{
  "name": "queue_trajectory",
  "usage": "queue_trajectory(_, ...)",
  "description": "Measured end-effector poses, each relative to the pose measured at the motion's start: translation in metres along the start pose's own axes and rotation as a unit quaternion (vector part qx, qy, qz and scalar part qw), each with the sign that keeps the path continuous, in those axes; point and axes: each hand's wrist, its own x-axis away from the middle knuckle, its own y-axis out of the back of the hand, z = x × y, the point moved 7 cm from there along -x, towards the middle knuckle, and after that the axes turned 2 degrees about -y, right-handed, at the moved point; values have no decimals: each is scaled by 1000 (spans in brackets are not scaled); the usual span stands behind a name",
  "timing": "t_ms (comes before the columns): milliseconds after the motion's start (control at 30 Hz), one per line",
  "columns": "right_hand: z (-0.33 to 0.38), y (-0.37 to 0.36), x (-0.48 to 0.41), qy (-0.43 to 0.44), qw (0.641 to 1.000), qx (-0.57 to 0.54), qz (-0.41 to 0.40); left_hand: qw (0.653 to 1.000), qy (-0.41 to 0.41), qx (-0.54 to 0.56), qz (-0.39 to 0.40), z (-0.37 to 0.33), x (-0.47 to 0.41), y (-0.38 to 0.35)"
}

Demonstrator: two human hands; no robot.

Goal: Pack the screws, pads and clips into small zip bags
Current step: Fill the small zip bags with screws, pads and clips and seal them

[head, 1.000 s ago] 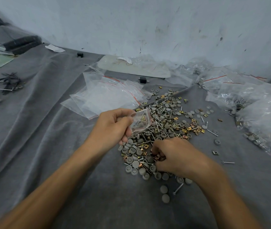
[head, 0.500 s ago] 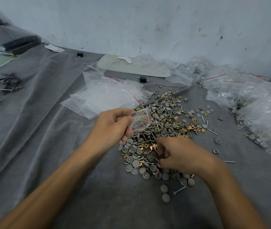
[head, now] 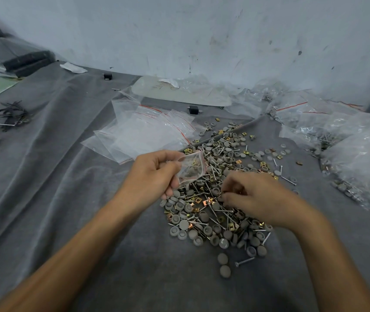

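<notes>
The left hand [head: 154, 174] has its grip pinched on one edge of a small zip bag [head: 192, 168], held in the air just above the far-left edge of the pile of screws, pads and clips [head: 213, 219]. A few parts already sit inside. The right hand [head: 258, 197] hovers over the middle of the pile with its fingertips [head: 225, 195] drawn together; I cannot tell whether they have a part.

The bag hangs tilted. Its red-striped mouth seems to face right, toward the right hand, and its long axis seems to run from the left hand out over the pile.

Risks, as I judge them:
- The mouth looks barely parted, so a screw could catch on the lip and drop back.
- Tipping the bag further could spill its contents.
- A sharp screw tip could pierce the thin film.
</notes>
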Motion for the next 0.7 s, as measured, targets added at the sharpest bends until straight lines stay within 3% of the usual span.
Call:
queue_trajectory(133, -5, 11, 3, 34, 989, -133, -51, 1000, -4, -5, 1, 2, -1, 0)
queue_trajectory(400, -11, 14, 0, 31, 965, -243, -92, 1000, -1, -2, 1, 5, -2, 0)
queue_trajectory(700, 4, 15, -1, 62, 897, -422, -119, 1000, 1, -4, 2, 4, 0, -3)
